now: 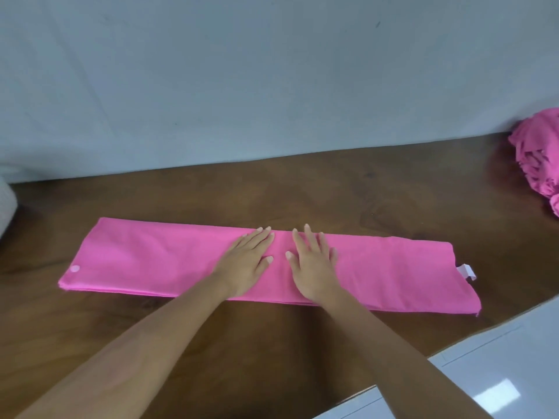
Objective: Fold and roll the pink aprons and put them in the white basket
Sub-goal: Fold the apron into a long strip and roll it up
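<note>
A pink apron (145,261) lies folded into a long flat strip across the brown wooden table (332,192). My left hand (246,261) and my right hand (311,264) rest palm down, side by side, on the middle of the strip, fingers spread and holding nothing. A small white tag (467,272) sticks out at the strip's right end, and a pale round spot shows near its left end. A sliver of a white object (6,207) at the far left edge may be the basket; too little shows to tell.
A crumpled heap of pink aprons (538,158) sits at the table's far right. A pale grey wall (272,71) runs along the table's back edge. Glossy light floor tiles (499,373) show beyond the table's front right edge.
</note>
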A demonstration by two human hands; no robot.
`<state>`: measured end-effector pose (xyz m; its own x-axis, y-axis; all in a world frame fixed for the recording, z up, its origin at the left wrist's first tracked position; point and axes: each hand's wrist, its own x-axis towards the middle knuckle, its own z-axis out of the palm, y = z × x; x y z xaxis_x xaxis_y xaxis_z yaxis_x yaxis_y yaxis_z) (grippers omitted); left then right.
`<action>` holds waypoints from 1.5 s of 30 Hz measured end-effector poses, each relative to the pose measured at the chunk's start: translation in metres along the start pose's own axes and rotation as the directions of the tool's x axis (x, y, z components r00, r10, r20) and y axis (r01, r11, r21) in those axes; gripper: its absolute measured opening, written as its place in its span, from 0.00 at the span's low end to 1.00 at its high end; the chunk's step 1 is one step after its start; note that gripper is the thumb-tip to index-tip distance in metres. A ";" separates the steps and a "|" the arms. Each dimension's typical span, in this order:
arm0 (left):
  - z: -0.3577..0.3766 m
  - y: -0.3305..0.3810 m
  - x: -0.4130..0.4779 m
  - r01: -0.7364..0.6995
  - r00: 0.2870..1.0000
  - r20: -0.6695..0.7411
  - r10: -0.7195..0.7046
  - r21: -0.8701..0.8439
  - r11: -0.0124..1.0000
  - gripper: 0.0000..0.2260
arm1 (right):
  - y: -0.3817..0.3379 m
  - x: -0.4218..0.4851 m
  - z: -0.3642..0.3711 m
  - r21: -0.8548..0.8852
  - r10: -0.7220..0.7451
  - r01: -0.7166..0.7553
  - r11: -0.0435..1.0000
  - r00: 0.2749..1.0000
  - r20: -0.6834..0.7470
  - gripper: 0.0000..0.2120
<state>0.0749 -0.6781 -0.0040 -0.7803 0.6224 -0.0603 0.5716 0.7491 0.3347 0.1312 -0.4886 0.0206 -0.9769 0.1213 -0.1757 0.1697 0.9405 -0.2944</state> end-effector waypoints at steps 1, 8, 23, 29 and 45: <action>-0.002 -0.011 -0.007 0.018 1.000 -0.015 -0.018 0.019 1.000 0.32 | -0.013 0.002 0.005 -0.042 0.041 -0.040 0.998 0.999 0.031 0.28; -0.023 -0.088 -0.061 0.169 0.983 -0.087 -0.162 0.084 0.982 0.39 | -0.032 0.001 0.021 -0.193 0.110 -0.108 0.975 0.994 -0.002 0.37; -0.062 -0.190 -0.128 0.561 0.822 -0.184 -0.540 0.092 0.823 0.39 | -0.045 0.001 0.026 -0.250 0.124 -0.125 0.960 0.992 -0.020 0.38; -0.065 -0.178 -0.115 0.680 0.731 -0.163 -0.663 0.079 0.729 0.37 | -0.051 0.016 0.023 -0.257 0.113 -0.106 0.961 0.993 0.016 0.33; -0.020 -0.002 -0.007 0.285 0.954 -0.099 -0.284 0.003 0.958 0.28 | -0.039 0.043 0.006 -0.063 -0.076 0.080 0.995 0.995 0.059 0.27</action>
<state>0.0741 -0.6886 0.0148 -0.9315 0.3588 -0.0595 0.3261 0.8964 0.3003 0.0837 -0.5217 0.0189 -0.9778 0.0301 -0.2075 0.0823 0.9653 -0.2477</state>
